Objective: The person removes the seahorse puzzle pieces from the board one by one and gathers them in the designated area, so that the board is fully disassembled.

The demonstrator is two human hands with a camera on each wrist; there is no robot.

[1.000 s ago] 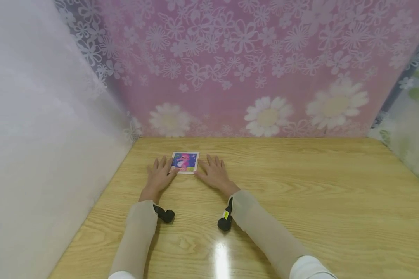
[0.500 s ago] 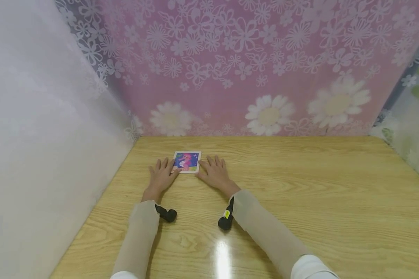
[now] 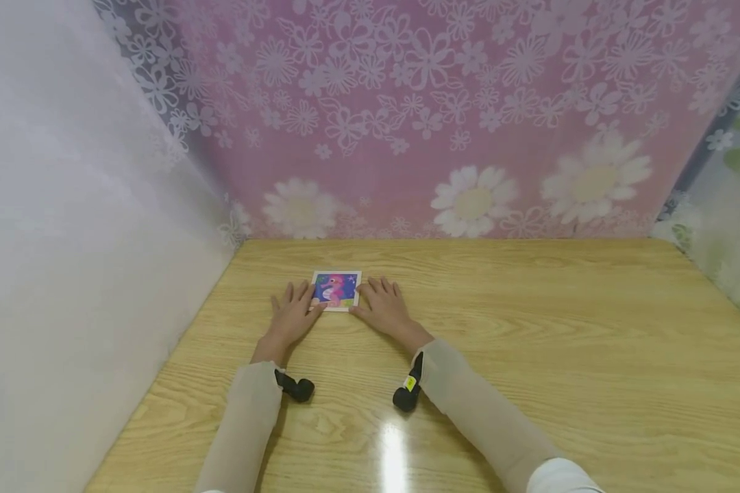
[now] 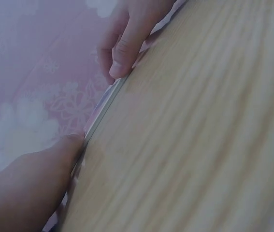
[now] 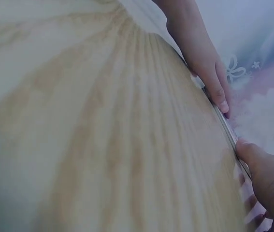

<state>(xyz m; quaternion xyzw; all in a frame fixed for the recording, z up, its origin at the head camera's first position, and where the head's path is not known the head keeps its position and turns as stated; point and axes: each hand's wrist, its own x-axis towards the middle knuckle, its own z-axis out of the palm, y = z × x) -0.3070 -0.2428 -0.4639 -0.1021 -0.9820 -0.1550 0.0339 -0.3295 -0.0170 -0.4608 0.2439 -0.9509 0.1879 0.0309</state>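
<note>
2 hands meet at the edges of a seahorse picture

A person's left hand (image 3: 291,316) and right hand (image 3: 385,307) lie backs up at opposite sides of a square picture (image 3: 338,286), a pink seahorse on blue within a white border, flat toward the far left of a wood-grained table (image 3: 530,342). The left fingers stretch out, slightly spread, at the picture's left edge, the thumb by its near side; the right fingers, also extended, meet the right edge, thumb at the near corner. Neither hand curls round it; they only touch its margins. The wrist views show a thin, pale, straight rim between the 2 thumbs. Beige sleeves wrinkle at the wrists. A pink floral backdrop (image 3: 370,192) lines the table's far edge, a strip of wood separating it from the picture; a smooth whitish wall (image 3: 99,205) bounds the left, and the widest room extends rightward across the wood
</note>
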